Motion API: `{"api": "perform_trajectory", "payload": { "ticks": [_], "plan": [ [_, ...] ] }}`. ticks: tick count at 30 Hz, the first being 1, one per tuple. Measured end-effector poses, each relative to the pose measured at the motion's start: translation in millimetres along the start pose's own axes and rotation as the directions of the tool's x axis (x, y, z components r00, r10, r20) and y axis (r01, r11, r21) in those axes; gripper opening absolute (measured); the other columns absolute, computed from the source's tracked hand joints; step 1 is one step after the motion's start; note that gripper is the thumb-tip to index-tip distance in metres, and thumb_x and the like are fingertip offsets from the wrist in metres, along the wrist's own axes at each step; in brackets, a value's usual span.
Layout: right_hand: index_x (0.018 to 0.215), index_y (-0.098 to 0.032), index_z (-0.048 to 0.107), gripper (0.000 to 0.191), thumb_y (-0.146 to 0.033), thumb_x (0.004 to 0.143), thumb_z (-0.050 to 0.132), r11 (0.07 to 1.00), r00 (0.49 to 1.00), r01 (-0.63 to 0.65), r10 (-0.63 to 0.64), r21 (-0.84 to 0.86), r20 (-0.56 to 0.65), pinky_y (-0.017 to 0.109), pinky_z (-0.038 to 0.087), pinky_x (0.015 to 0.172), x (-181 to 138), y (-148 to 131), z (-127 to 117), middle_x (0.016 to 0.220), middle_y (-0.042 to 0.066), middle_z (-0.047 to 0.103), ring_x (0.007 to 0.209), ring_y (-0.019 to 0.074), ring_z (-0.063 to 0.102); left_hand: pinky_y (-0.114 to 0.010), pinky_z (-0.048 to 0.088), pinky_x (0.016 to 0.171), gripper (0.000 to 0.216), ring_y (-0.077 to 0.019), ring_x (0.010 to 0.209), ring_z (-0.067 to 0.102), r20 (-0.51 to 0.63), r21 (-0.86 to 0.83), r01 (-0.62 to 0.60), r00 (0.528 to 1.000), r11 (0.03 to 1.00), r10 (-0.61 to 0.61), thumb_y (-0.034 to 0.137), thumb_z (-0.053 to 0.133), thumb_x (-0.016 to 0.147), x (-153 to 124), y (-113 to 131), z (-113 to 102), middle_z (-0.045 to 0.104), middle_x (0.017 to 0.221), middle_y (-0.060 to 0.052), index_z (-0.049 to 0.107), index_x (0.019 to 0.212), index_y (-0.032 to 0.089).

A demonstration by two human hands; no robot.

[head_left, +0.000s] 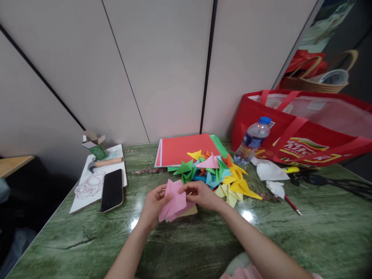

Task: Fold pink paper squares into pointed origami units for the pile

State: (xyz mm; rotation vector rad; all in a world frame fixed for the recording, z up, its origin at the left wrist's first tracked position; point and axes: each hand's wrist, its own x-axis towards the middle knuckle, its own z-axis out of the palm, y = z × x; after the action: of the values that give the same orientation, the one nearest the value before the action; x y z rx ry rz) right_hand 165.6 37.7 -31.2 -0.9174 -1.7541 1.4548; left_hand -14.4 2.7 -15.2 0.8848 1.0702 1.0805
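Note:
A partly folded sheet of pink origami paper (176, 200) is held between my two hands, showing creases and pointed corners. My left hand (153, 203) pinches its left edge, thumb on top. At its right edge my right hand (200, 195) grips with thumb and fingers. Beneath it, a pale yellow sheet of paper (192, 211) sticks out on the table. Just beyond my hands lies a pile of folded paper pieces (214, 176) in green, yellow, blue, orange and pink.
Behind the pile lie red paper sheets (186, 149). To the left are a phone (112, 190), a hammer (107, 162), a beaded strand (90, 184) and a small box (97, 147). On the right stand a water bottle (252, 141) and a red bag (302, 133), near a red pen (293, 204).

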Motion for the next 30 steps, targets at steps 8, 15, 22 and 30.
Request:
{"api": "perform_trajectory", "payload": {
  "ticks": [8,15,22,30],
  "plan": [
    [0.075,-0.016,0.057,0.015,-0.024,0.066,0.066,0.999,0.988,0.035,-0.032,0.017,-0.152,0.022,0.045,0.058,0,-4,11,0.070,0.000,0.060,0.065,0.0123,0.057,-0.029,0.052,0.060,0.042,-0.0202,0.067,0.066,0.033,0.101,-0.024,0.999,0.995,0.021,0.027,0.074,0.059,-4,4,9,0.070,0.089,-0.010,0.064,0.098,0.014],
    [0.074,-0.017,0.054,0.016,-0.021,0.065,0.066,0.992,0.976,0.082,-0.061,0.095,-0.207,0.022,0.046,0.056,0,-5,12,0.070,-0.002,0.057,0.064,0.0117,0.057,-0.027,0.051,0.059,0.038,-0.0205,0.069,0.065,0.048,0.122,-0.018,0.999,0.992,0.012,0.026,0.073,0.061,-4,3,8,0.071,0.086,-0.010,0.066,0.096,0.013],
    [0.074,-0.017,0.065,0.007,-0.015,0.069,0.060,0.984,0.978,0.177,-0.176,0.005,-0.114,0.028,0.047,0.069,-1,-2,-1,0.081,0.004,0.064,0.078,0.0157,0.060,-0.024,0.049,0.059,0.037,-0.0204,0.075,0.065,-0.033,0.107,-0.051,0.998,0.993,0.055,0.028,0.073,0.062,-2,2,2,0.071,0.088,-0.011,0.066,0.096,0.013],
    [0.075,-0.016,0.065,0.014,-0.009,0.065,0.058,0.988,0.985,0.152,-0.154,-0.034,-0.079,0.026,0.049,0.067,-3,-7,-2,0.080,0.003,0.064,0.075,0.0145,0.060,-0.024,0.049,0.059,0.037,-0.0207,0.073,0.065,-0.048,0.132,-0.059,0.997,0.989,0.066,0.026,0.073,0.061,-3,3,2,0.072,0.084,-0.011,0.067,0.095,0.012]
  ]
}}
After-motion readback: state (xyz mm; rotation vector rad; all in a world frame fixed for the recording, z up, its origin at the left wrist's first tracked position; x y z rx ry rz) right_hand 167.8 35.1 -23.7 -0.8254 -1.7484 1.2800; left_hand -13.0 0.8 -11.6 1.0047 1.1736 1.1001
